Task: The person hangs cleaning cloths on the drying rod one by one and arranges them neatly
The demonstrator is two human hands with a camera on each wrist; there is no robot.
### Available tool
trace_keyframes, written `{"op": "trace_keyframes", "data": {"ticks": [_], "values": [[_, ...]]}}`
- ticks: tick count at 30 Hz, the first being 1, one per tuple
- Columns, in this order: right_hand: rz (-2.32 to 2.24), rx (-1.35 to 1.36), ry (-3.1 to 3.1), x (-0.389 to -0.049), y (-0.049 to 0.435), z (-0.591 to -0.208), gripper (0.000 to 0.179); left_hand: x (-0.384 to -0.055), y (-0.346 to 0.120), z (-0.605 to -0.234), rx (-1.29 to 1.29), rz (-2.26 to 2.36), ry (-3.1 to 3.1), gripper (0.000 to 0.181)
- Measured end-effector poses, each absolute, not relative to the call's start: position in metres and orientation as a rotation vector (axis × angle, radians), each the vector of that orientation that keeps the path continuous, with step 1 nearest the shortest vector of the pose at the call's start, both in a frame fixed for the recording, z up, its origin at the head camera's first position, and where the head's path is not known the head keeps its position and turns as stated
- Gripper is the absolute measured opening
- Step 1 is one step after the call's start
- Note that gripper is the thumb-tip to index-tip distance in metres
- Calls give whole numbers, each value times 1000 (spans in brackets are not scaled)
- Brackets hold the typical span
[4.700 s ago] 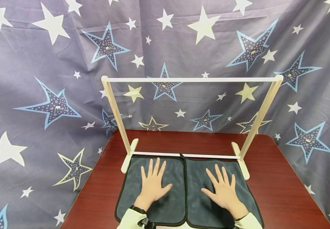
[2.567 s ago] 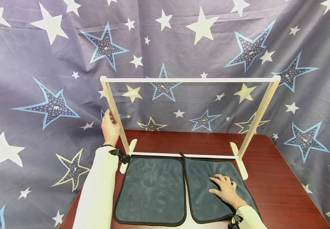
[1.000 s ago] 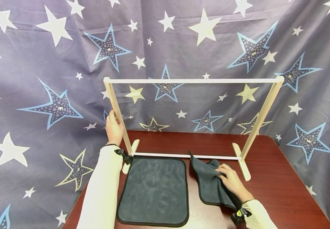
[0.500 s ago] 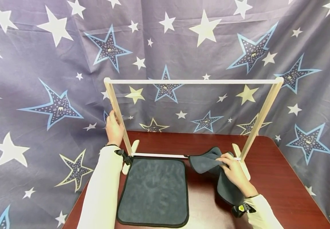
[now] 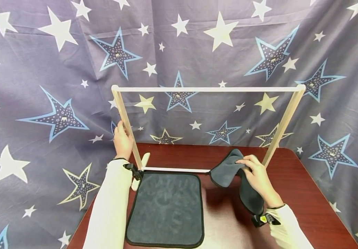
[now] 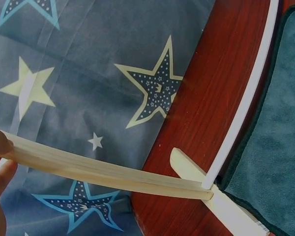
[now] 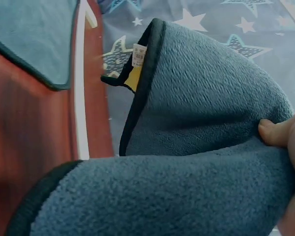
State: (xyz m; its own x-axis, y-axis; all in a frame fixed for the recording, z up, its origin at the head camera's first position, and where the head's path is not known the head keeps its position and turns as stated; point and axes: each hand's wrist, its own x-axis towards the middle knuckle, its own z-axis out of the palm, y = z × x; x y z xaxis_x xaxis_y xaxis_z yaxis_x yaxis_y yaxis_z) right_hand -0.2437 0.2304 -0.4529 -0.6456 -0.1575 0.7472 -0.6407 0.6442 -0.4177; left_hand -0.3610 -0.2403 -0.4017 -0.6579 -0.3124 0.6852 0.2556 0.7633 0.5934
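Observation:
A wooden drying rack [image 5: 210,89] stands at the back of the table. My left hand [image 5: 123,141] grips its left post [image 6: 108,172]; thumb and a finger show at the post in the left wrist view. Up off the table, my right hand [image 5: 256,174] pinches a dark grey cloth towel [image 5: 225,172] near its middle, so it hangs in folds on both sides. In the right wrist view the thumb presses into the folded towel [image 7: 206,88], and a white tag [image 7: 138,55] shows on its yellow underside. A second grey towel [image 5: 166,207] lies flat before the rack.
The reddish-brown wooden table [image 5: 306,193] reaches back to a grey curtain [image 5: 42,145] printed with stars. The rack's lower rail [image 5: 176,169] runs low behind the flat towel; the held towel hides its right part. A left foot [image 5: 145,159] of the rack juts forward and back.
Both hands lay spread on the towels at first. My left hand has moved to the rack's left post. My right hand has gathered the right towel and lifted it toward the rack.

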Motion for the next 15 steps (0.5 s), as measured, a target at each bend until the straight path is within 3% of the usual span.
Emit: {"op": "trace_keyframes", "data": {"ticks": [15], "values": [[673,717,-2061,-251,234,-399,35,-360,-240,-402,36,-861,-2125,58]]}}
